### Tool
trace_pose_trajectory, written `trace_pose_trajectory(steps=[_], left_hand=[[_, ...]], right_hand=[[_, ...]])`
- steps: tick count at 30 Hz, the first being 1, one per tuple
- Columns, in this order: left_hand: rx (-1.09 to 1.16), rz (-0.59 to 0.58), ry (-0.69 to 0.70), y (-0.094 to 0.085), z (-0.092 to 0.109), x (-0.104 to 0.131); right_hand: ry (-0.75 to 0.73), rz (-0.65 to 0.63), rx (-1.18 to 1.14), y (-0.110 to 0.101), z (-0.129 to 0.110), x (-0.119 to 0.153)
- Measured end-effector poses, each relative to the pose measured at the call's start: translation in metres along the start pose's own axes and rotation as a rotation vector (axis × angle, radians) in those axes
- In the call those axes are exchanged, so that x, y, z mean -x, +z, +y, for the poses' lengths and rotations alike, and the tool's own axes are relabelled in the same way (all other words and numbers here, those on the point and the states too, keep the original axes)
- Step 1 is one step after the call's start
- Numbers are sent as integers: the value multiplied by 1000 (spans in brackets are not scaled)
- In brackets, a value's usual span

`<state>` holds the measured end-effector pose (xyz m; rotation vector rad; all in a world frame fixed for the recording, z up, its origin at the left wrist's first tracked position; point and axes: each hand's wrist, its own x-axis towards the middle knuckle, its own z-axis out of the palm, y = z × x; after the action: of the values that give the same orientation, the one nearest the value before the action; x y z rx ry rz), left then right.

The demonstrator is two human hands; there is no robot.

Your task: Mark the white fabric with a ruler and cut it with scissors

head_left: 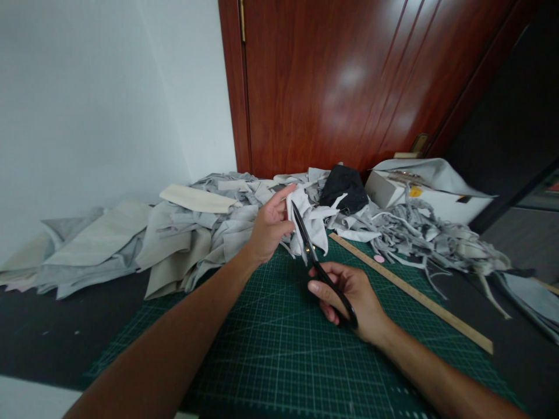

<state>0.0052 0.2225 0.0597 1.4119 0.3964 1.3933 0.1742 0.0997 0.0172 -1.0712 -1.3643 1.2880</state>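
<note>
My right hand is wrapped round the handles of black scissors, whose blades point up and away from me. Against the blades hangs a piece of white cloth, with loose strips at its right side. My left hand pinches this cloth at its left edge, index finger stretched along the top. Both hands are above the green cutting mat. Whether the blades are cutting into the cloth or lying over it, I cannot tell.
Piles of grey and cream fabric pieces spread along the left and back. A wooden ruler lies slantwise on the mat beside a pink disc. At right are tangled grey strips, a white box and black cloth.
</note>
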Motion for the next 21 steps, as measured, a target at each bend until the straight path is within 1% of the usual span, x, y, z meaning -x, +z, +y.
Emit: trace_pose_trajectory(steps=[3,6,8,11,18,21], left_hand=[[-23,90,-23,2,0,0],[-55,195,4,4,0,-2],[-72,243,25,4,-2,-4],[-76,281,27,3,-3,-6],[-19,313,-3,3,-2,-6],[37,384,-24,5,-1,-8]], right_hand=[[-6,-5,18,1,0,0],[2,-18,24,1,2,0],[6,-21,25,1,2,0],[9,-21,25,2,3,1],[25,-16,18,3,1,1],[28,-17,21,3,1,1]])
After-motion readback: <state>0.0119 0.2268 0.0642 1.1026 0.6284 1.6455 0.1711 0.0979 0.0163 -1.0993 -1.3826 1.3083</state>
